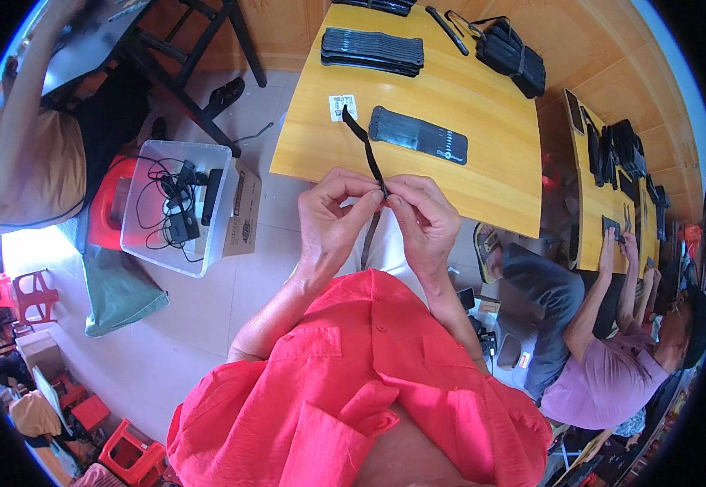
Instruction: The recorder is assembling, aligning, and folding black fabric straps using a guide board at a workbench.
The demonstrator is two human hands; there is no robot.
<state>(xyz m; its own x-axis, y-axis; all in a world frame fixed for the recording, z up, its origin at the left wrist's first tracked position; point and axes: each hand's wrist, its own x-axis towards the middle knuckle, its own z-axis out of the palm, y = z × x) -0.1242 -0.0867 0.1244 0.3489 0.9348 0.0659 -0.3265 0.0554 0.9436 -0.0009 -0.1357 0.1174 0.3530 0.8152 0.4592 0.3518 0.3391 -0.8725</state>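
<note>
A narrow black strap (pixel 359 136) is pinched between my two hands, just in front of the table's near edge. My left hand (pixel 338 213) closes thumb and fingertips on it from one side. From the other side my right hand (pixel 423 216) grips it the same way, the fingertips of both hands nearly meeting. One end of the strap reaches up over the table; the other hangs down below my fingers. Whatever small part sits right between my fingertips is too hidden to make out. Beyond my right hand a flat black panel (pixel 418 135) lies on the tabletop.
The yellow wooden table (pixel 483 191) carries a stack of black panels (pixel 371 51), a strapped black bundle (pixel 510 61) and a white label (pixel 342 107). A clear bin (pixel 207 264) with black cables stands at left. Co-workers sit on both sides; one wears a purple shirt (pixel 604 381).
</note>
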